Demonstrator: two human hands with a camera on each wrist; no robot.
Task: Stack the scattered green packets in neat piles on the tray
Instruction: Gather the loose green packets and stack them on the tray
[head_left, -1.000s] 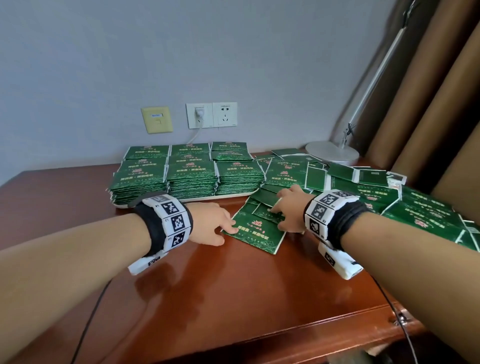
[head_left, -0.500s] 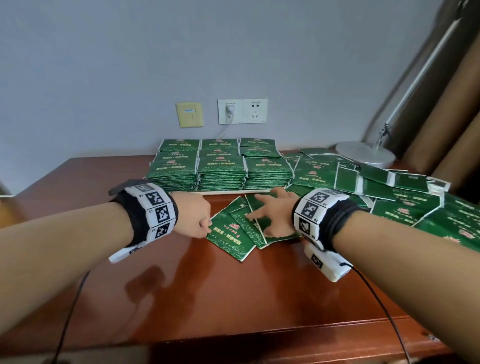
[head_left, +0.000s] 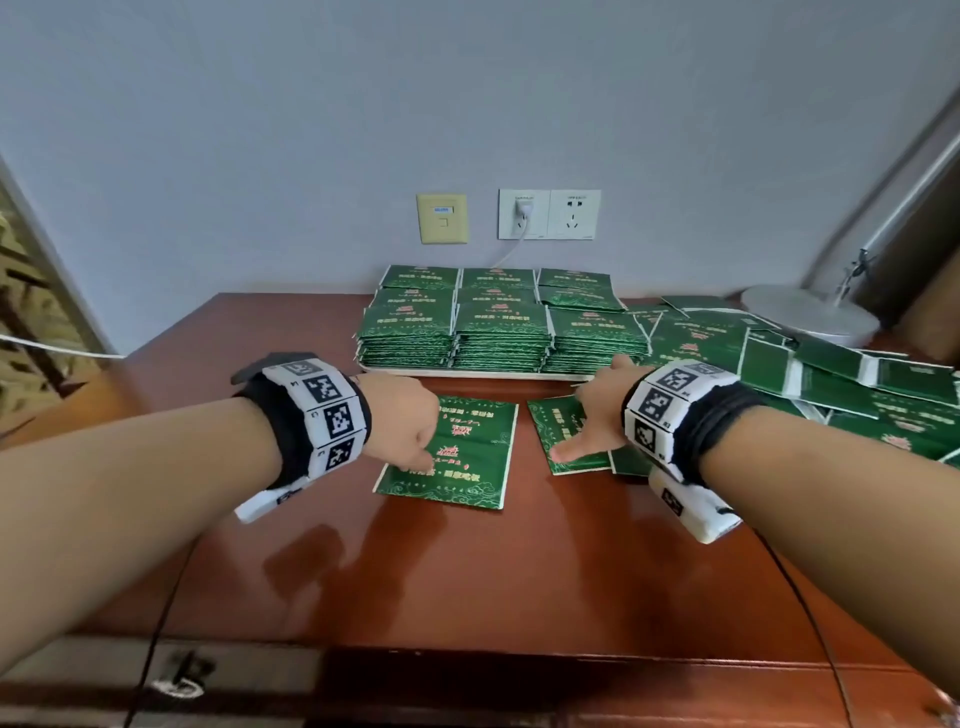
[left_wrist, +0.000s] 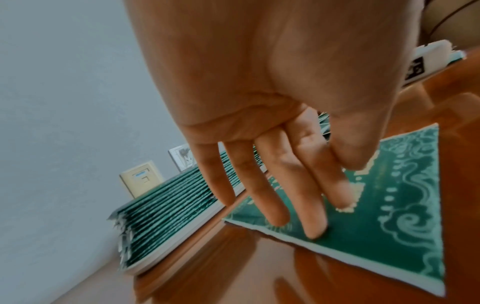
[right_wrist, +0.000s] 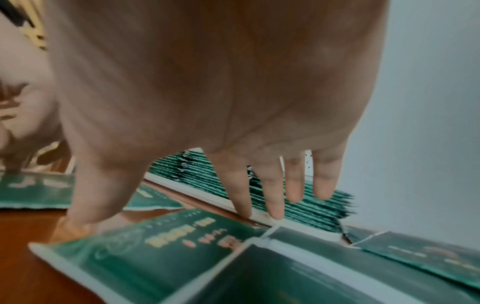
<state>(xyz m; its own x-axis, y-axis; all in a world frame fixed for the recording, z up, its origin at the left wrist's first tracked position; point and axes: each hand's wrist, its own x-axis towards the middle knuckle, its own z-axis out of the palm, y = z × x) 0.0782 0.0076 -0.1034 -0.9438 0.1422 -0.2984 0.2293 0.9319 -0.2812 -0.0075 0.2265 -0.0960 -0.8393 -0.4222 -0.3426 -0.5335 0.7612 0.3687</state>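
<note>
Both forearms reach forward over the bench (head_left: 467, 582), each wrist wrapped in a band of black-and-white markers. The left hand (head_left: 402, 418) hangs palm down with its fingers (left_wrist: 283, 185) extended and loosely together, the tips resting on a single green packet (head_left: 457, 457) that lies flat directly under and just right of that hand; it pinches nothing. The right hand (head_left: 597, 415) is spread flat, fingers apart and straight, its thumb (right_wrist: 98, 185) pressing the near left corner of a second packet (head_left: 563, 431) beneath the palm, with more packets overlapping under the wrist. The bench is glossy reddish-brown wood standing against a pale grey wall (head_left: 363, 130) that carries a cream wall plate (head_left: 442, 218) and a white double socket (head_left: 549, 213) with a plug and cord in it. Just beyond both hands' fingertips sits the white tray (head_left: 467, 373), carrying the neat piles (head_left: 501, 327) of green packets in rows of three. To the right of the right hand, a loose heap of scattered packets (head_left: 841, 384) spreads across the bench, and beyond that heap stands the round base of a lamp (head_left: 808, 314).
</note>
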